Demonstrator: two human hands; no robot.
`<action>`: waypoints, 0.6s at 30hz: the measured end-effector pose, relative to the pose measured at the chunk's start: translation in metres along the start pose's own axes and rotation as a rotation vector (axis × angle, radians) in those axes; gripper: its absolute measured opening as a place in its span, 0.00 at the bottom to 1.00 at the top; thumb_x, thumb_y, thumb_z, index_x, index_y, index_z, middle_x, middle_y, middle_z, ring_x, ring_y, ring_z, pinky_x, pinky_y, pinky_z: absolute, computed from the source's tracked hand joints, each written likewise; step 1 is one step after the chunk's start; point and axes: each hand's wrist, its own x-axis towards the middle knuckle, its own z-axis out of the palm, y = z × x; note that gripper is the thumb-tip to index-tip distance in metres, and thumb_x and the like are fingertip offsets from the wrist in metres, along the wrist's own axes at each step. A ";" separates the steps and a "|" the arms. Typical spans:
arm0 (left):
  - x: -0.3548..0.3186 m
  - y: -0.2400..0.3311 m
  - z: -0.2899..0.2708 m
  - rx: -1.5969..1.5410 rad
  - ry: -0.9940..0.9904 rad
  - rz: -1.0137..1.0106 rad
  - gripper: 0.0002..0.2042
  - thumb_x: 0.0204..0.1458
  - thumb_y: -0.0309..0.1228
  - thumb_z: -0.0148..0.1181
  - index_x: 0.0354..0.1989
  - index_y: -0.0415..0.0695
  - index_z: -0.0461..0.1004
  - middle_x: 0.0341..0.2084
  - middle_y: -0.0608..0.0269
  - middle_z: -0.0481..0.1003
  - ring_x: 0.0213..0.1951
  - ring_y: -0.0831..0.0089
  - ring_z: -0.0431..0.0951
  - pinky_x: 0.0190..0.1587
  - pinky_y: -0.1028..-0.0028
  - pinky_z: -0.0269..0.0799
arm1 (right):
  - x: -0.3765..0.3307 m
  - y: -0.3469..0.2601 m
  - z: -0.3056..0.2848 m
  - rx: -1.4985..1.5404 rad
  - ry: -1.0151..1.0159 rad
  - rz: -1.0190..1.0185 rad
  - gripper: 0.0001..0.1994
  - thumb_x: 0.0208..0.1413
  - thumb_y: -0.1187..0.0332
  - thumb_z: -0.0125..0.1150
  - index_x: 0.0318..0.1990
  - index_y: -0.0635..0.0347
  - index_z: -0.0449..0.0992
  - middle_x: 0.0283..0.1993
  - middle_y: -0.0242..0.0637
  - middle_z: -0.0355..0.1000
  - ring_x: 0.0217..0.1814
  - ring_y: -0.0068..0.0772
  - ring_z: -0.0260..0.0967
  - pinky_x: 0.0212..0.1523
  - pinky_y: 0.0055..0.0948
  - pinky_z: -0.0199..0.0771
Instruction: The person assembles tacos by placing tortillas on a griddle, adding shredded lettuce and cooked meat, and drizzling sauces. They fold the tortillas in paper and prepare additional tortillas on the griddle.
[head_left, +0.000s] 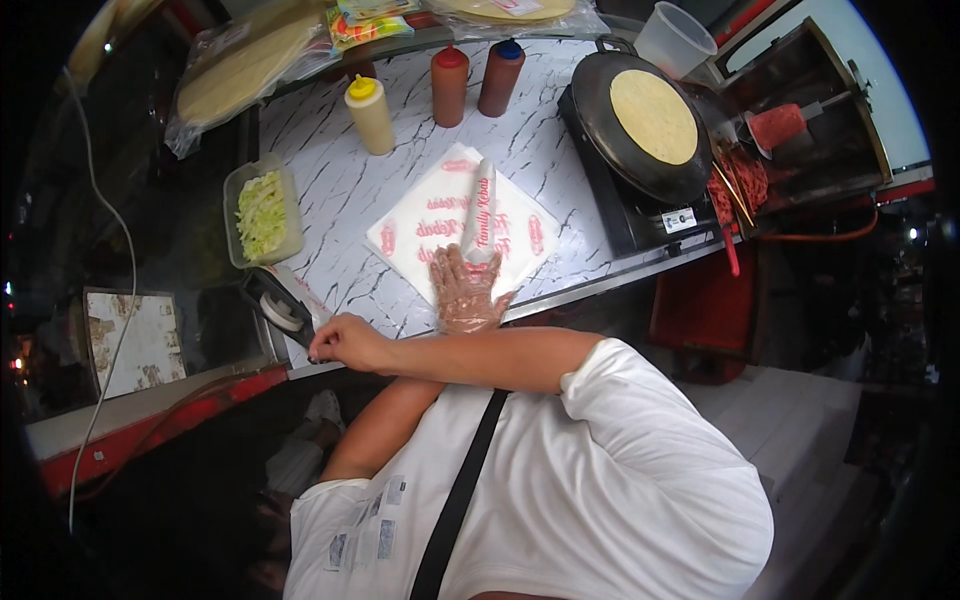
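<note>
While the forearms cross, right over left, the gloved left hand [466,292] rests, fingers spread, at the near end of a paper-wrapped roll [484,205]. Roll lies lengthwise on white printed paper sheets [430,212], right of their middle, on the marbled surface [325,210]. Bare right hand [350,343] is beside the tape dispenser [283,310] at the near left edge; fingers curled in, cannot tell whether they pinch tape. Beyond the paper: three squeeze bottles [450,90], yellow-, red- and blue-capped. Left: shredded lettuce [262,215] in a clear tub [232,218]. Right: flatbread [655,117] on a dark round pan [597,118].
</note>
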 end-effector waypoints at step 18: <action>-0.008 -0.009 0.020 -0.137 0.217 0.085 0.41 0.49 0.44 0.66 0.70 0.38 0.59 0.69 0.25 0.48 0.72 0.28 0.43 0.72 0.35 0.35 | -0.107 0.000 -0.200 -0.517 0.696 -0.213 0.06 0.50 0.74 0.73 0.36 0.61 0.85 0.31 0.36 0.68 0.32 0.29 0.68 0.34 0.28 0.69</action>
